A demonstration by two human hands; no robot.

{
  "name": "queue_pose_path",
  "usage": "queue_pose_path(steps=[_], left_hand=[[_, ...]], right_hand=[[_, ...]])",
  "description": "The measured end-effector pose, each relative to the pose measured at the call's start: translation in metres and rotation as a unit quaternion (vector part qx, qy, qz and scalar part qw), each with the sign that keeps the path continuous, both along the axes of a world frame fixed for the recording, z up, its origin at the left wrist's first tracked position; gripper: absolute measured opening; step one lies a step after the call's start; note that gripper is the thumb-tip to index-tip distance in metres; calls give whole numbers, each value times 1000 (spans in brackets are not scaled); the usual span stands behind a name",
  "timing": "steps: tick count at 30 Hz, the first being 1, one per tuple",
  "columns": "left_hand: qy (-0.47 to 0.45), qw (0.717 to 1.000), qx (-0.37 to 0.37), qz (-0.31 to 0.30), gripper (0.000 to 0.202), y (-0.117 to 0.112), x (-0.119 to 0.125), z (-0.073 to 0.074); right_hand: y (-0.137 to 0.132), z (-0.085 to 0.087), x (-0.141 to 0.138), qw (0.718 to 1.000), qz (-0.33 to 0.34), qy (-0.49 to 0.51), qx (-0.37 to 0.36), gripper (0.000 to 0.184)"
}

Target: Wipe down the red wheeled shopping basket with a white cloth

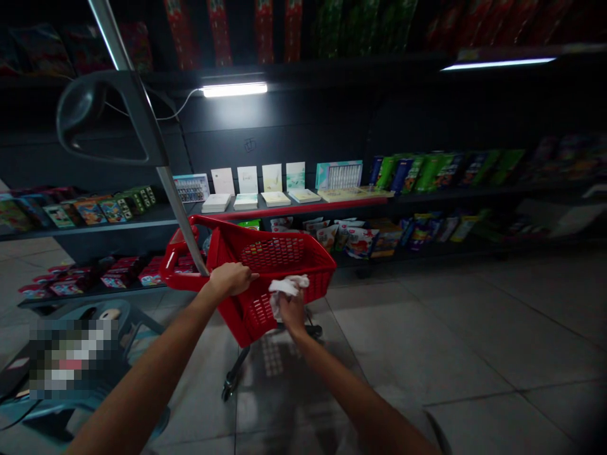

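A red plastic shopping cart with mesh-patterned sides stands on the floor in front of me. My left hand is closed on the near rim of its basket, close to the handle end. A crumpled white cloth is bunched in my right hand, which presses it against the top edge of the near side. Part of that side is hidden behind the cloth and hand. The cart's red handle lies to the left, and a metal pole with a grey plastic grip rises beside it.
Dark shelves behind the cart carry boxes, booklets and snack bags. A lit tube lamp hangs under the upper shelf. At lower left stands a blue-grey plastic stool with blurred-out items on it. Grey floor tiles stretch to the right.
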State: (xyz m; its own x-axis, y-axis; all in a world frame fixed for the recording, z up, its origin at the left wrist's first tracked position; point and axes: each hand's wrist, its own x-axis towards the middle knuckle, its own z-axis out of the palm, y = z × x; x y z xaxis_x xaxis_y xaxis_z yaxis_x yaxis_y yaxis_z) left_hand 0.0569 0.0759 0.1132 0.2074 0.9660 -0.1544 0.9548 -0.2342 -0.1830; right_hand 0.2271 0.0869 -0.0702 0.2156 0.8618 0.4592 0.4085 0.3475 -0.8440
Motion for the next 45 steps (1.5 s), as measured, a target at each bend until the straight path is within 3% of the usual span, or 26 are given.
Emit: queue_pose_path(steps=[4,7,9,15,18,21,24,27,30,32,35,37,39,42,45], left_hand=[[-15,1000,-17,3,69,6,20,1],[-16,1000,-22,16,73,12,34,-2],[-17,999,-18,26,75,14,41,-3],[-13,999,-7,34,77,15,48,-2],[-10,999,-8,32,78,15,45,-1],[-8,999,-10,34,78,15,40,-1],[-8,999,-9,36,78,15,36,-2],[-7,999,-9,32,74,13,31,-2],[-7,1000,-1,30,73,11,26,-2],[-5,999,5,32,75,10,24,-2],[-1,999,4,32,75,8,20,-2],[2,1000,4,28,75,7,18,-2],[3,1000,6,27,75,6,17,-2],[4,999,9,33,74,6,17,-2],[5,999,13,34,74,5,18,-2]], right_hand=[[-41,17,-50,974,178,-105,90,53],[-47,16,-61,948,190,-217,135,49],[-45,2,-59,925,186,-289,162,42],[-44,-65,-40,835,243,-448,206,35],[-36,-70,-26,819,252,-477,195,34],[-17,-47,-6,835,223,-462,198,32],[5,-15,20,882,133,-419,167,29],[23,4,52,913,50,-386,123,31],[39,4,84,948,-32,-308,74,33],[53,-1,103,972,-117,-202,19,33],[75,-13,117,975,-199,-20,-92,33],[82,-22,108,972,-183,51,-140,35],[77,-32,81,973,-156,75,-153,40],[45,-51,20,984,-100,64,-130,48],[-1,-65,-37,998,47,19,-41,60]])
